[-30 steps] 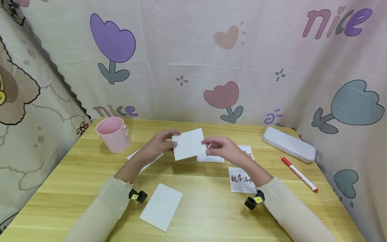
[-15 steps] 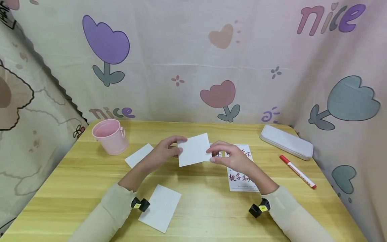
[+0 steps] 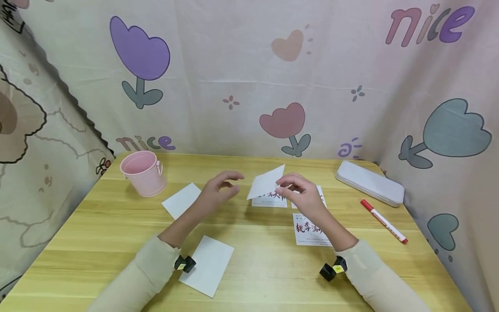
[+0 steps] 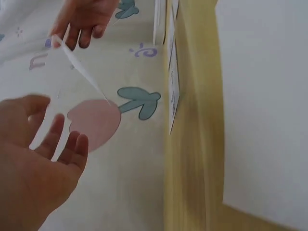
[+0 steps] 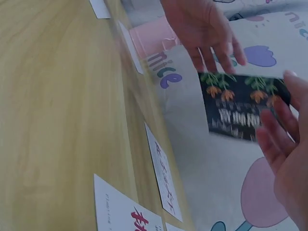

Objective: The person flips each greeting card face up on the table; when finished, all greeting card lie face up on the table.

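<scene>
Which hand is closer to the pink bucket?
Left. In the head view, the left hand is apart from the pink bucket, to its right. The right hand is farther right, holding up a card.

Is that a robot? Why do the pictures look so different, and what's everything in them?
No robot: these are a person's two bare hands. One picture comes from a camera worn on the head, looking forward and down. The others come from wrist cameras, one on each arm, so things look tipped sideways.

The right hand has a card in its grip, above the table. The right wrist view shows its dark, flowery side. The left hand holds nothing.

On the table are plain white cards, cards with red writing, a pink bucket, a white case and a red-and-white marker.
</scene>
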Demonstrator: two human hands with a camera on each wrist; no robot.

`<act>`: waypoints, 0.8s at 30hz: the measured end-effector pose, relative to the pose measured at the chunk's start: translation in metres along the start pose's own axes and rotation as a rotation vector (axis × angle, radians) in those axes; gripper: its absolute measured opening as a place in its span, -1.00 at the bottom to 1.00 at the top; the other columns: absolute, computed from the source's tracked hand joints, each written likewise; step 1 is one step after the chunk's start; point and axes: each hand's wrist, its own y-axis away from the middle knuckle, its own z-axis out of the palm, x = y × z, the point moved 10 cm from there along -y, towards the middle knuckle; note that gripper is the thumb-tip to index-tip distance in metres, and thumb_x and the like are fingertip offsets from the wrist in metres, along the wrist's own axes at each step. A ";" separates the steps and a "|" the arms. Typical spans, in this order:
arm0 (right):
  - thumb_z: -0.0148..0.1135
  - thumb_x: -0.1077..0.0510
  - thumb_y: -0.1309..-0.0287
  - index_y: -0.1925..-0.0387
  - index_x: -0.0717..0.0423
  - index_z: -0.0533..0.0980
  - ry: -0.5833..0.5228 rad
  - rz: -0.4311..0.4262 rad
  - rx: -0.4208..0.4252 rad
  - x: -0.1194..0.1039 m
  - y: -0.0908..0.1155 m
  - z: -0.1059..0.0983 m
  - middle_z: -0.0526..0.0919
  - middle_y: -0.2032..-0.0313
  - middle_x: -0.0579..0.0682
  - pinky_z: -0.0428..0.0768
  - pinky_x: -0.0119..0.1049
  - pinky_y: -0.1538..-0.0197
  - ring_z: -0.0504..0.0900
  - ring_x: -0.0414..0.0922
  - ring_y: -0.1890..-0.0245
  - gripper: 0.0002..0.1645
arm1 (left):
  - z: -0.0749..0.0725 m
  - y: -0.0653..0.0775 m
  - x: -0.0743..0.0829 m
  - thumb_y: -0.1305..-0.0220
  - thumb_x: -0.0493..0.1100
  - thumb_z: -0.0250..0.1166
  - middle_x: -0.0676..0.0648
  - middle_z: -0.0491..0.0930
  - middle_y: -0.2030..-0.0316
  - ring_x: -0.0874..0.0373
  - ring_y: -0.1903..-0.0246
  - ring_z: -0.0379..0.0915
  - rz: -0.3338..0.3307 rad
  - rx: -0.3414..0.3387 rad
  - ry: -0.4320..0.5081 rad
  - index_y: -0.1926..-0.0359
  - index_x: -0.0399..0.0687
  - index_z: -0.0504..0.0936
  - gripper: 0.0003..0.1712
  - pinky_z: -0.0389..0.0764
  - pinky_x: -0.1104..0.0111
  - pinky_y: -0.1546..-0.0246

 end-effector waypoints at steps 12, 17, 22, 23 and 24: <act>0.31 0.20 -0.31 0.13 0.19 0.61 -0.148 0.029 0.164 0.008 0.002 0.000 0.66 0.42 0.11 0.54 -0.42 0.45 0.63 -0.15 0.45 -0.84 | 0.036 0.000 0.007 -0.31 -0.30 0.34 0.01 0.61 -0.10 0.00 -0.07 0.52 0.095 -0.081 -0.222 -0.08 0.00 0.65 -0.66 0.54 -0.07 -0.12; 0.29 0.16 -0.34 0.15 0.20 0.61 -0.178 0.033 0.149 0.009 0.003 0.004 0.65 0.43 0.20 0.50 -0.38 0.53 0.64 -0.12 0.50 -0.83 | 0.033 0.002 0.010 -0.39 -0.30 0.27 0.02 0.67 0.03 0.12 0.04 0.58 0.069 -0.050 -0.218 -0.01 -0.03 0.69 -0.77 0.65 0.11 0.01; 0.32 0.10 -0.32 0.20 0.09 0.65 -0.071 0.056 0.130 0.009 0.004 0.000 0.56 0.53 0.17 0.43 -0.39 0.55 0.46 -0.16 0.61 -0.86 | 0.019 0.004 0.009 -0.44 -0.25 0.22 0.07 0.67 0.06 0.14 0.07 0.57 0.028 0.003 -0.153 -0.01 0.07 0.69 -0.77 0.65 0.24 0.11; 0.34 0.09 -0.30 0.20 0.06 0.66 -0.037 0.053 0.120 0.008 0.003 -0.001 0.54 0.53 0.15 0.42 -0.40 0.54 0.43 -0.16 0.60 -0.86 | 0.016 0.004 0.009 -0.45 -0.25 0.21 0.07 0.67 0.06 0.13 0.08 0.57 0.019 0.009 -0.130 -0.03 0.06 0.69 -0.77 0.64 0.26 0.10; 0.35 0.07 -0.29 0.18 0.03 0.67 -0.005 0.050 0.103 0.007 0.003 -0.001 0.54 0.50 0.12 0.42 -0.41 0.51 0.42 -0.16 0.56 -0.86 | 0.014 0.005 0.008 -0.46 -0.24 0.21 0.07 0.67 0.05 0.12 0.07 0.56 0.012 0.014 -0.109 -0.04 0.03 0.68 -0.77 0.63 0.27 0.10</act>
